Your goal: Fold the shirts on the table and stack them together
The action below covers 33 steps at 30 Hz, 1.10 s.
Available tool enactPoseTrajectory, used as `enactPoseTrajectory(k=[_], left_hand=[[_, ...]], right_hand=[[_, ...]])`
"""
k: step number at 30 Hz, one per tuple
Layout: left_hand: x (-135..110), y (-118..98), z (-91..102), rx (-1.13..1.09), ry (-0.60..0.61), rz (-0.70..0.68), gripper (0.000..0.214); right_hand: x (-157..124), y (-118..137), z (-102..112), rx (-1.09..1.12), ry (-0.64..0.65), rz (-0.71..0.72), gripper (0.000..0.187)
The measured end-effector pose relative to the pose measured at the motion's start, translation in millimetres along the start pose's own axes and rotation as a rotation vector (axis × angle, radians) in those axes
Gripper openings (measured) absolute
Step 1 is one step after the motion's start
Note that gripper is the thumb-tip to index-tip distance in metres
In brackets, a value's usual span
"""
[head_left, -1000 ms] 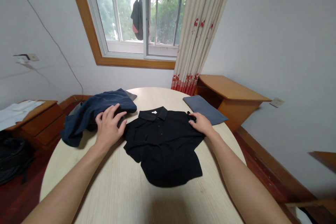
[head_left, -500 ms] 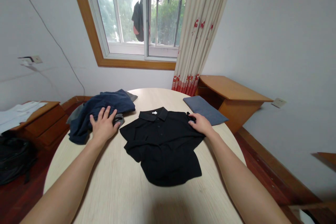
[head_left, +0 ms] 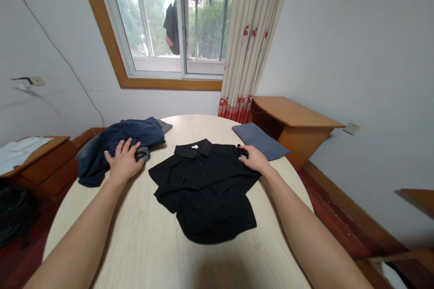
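A black polo shirt [head_left: 206, 185] lies spread face up on the round pale wooden table [head_left: 149, 244], collar toward the window. My right hand [head_left: 253, 159] is closed on the shirt's right shoulder and sleeve. My left hand [head_left: 125, 162] lies flat with fingers spread on a pile of dark blue clothes [head_left: 115, 142] at the table's left, and a bit of grey cloth [head_left: 143, 153] shows under the fingertips.
A folded grey-blue garment [head_left: 259, 140] lies at the table's far right edge. A wooden desk [head_left: 291, 119] stands behind it by the curtain [head_left: 252, 31]. A low wooden cabinet [head_left: 40, 162] with white cloth on top stands left, with a black bag [head_left: 15, 212] on the floor.
My left hand slid left across the blue pile, pushing it away from the black shirt's left sleeve. My right hand stayed on the shirt's right shoulder.
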<state>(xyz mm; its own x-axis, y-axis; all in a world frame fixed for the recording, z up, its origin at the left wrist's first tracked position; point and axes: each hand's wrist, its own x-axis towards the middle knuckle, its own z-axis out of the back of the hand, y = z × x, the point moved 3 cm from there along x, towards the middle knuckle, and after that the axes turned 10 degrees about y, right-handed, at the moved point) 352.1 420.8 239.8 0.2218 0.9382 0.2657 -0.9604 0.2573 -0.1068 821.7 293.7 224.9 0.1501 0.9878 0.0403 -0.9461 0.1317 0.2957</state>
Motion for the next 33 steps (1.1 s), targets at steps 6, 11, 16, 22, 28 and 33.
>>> enactPoseTrajectory(k=[6, 11, 16, 22, 28, 33], left_hand=[[-25, -32, 25.4, -0.082, -0.192, -0.071, 0.044], [-32, -60, 39.2, -0.166, 0.195, -0.11, 0.045], [-32, -52, 23.0, -0.04, 0.544, 0.041, 0.056], [-29, -42, 5.6, -0.083, 0.639, 0.034, 0.046], [-28, -43, -1.1, -0.166, 0.65, -0.033, 0.026], [-25, -43, 0.5, -0.303, 0.496, -0.088, 0.024]], right_hand=[[3, -2, -3, -0.017, 0.018, -0.016, 0.059], [5, -3, -3, -0.011, 0.036, -0.017, 0.059], [3, 1, -2, 0.007, 0.066, -0.026, 0.056], [2, 9, -2, 0.001, 0.033, 0.043, 0.044], [-7, 22, 19, -0.041, -0.142, 0.194, 0.03], [-19, -6, 46, -0.093, -0.493, -0.067, 0.036]])
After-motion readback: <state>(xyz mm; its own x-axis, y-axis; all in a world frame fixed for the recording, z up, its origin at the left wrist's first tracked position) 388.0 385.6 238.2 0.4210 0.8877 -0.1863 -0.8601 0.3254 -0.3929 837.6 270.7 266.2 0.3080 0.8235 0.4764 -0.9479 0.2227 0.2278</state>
